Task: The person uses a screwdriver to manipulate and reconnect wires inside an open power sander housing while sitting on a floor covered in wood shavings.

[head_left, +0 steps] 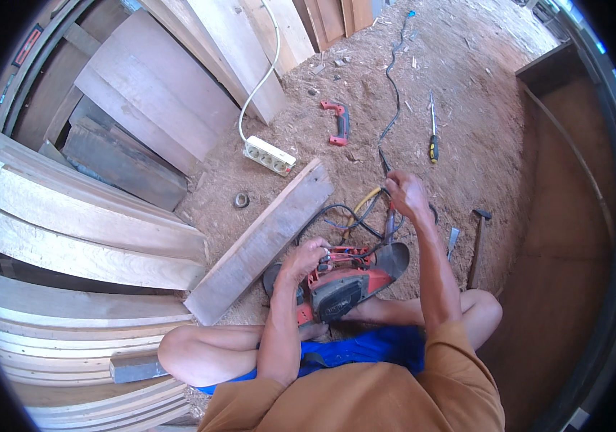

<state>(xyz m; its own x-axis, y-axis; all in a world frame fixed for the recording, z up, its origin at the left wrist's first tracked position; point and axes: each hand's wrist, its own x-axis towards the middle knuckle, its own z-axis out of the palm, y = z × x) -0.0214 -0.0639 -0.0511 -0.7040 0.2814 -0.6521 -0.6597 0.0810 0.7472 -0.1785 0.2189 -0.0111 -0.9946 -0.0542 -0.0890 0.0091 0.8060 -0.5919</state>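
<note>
A red and black power tool (351, 284) with its housing opened at the top rests by my crossed legs. Wires and inner parts show along its upper side. My left hand (306, 259) is closed at its left upper edge, fingertips pressed on the opened part; the exact spot they grip is hidden. Farther out, my right hand (407, 193) is raised, with fingers pinched at a black cord (384, 160) that runs away over the ground. Below that hand, loops of black cable and a yellow one (363, 207) lie tangled beside the tool.
A loose red and black handle piece (342, 124), a white power strip (270, 155), and a tape roll (242, 200) lie ahead. A plank (261, 241) slants at left, near stacked boards (92, 234). Rightward are a screwdriver (433, 140), a chisel (453, 241) and a hammer (479, 245).
</note>
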